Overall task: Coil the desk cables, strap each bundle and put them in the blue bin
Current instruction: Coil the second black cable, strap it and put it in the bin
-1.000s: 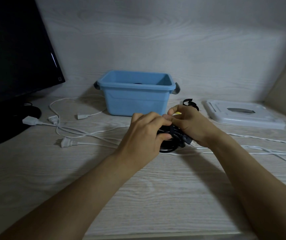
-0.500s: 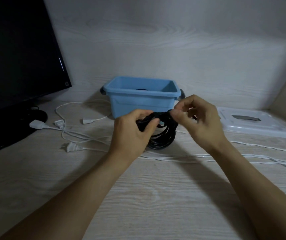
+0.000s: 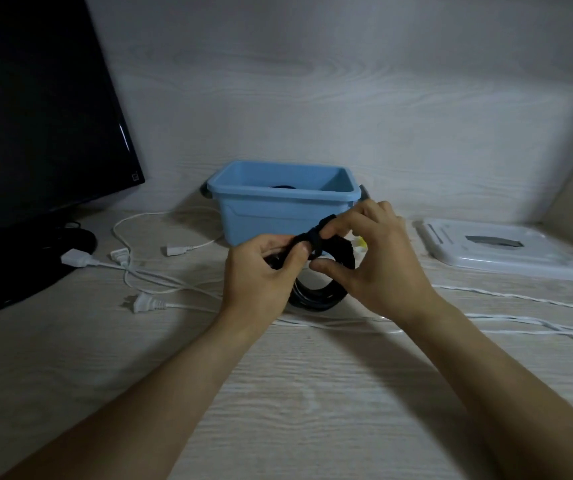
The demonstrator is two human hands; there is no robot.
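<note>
Both hands hold one black cable coil (image 3: 316,289) upright, just in front of the blue bin (image 3: 283,216). Left hand (image 3: 260,271): fingers curled round the top of the coil, bunching the loops so they cannot spring apart. Right hand (image 3: 371,261): thumb and fingertips pinching a black strap (image 3: 318,237) where it crosses the top of the bundle, beside the left thumb; the pinch appears to draw the strap snug while the other hand steadies the loops. Lower half of the coil hangs free below the hands, near the desk (image 3: 278,393); contact with the surface cannot be told. A small yellow tag (image 3: 361,242) shows just behind the right fingers.

Beyond the grip, the bin stands open-topped with something dark already inside, probably an earlier bundle. Left of the grip, white cables (image 3: 160,271) with their plugs lie loose and uncoiled; further white runs pass under the forearms and off to the right. A white lid (image 3: 499,251) lies flat to the right of the grip, clear of the bin mouth so that bundles can drop in. A dark monitor (image 3: 35,116) stands far left.

Step in hand, as judged: strapping the black bundle; binning it and coiling the white cables remain.
</note>
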